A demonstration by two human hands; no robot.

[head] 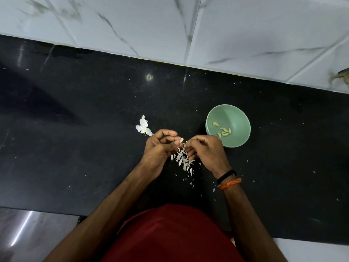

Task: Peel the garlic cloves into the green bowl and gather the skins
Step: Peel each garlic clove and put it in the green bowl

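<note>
Garlic is the business here: the person stands at a black bench [94, 129] with both hands brought together over its middle. The left hand [159, 148] pinches a small pale clove [182, 140] between thumb and fingers [171, 132], its tip poking up just past the thumbnail. The right hand [206, 148] sits right against it, its fingers curled tight and nipping at something thin beside the clove (a strip of skin, I think, though it is too small to be sure). Under and between the two hands lies a loose heap of skins [183, 160], papery and whitish, trailing toward the person in scattered flecks on the dark stone. Just behind the left hand, touching its knuckles from where I look, lies a larger white husk [143, 126], spread open like petals with a brown root end. To the right of the hands, near the right knuckles, stands the green bowl [238, 118]; several peeled cloves [223, 131] rest in its bottom, yellowish and clustered toward the near side. The right wrist wears a black band [226, 176] and an orange thread [230, 184] next to it. A red shirt [170, 237] fills the bottom of the view, and pale marbled tiles [245, 35] rise behind the bench.
</note>
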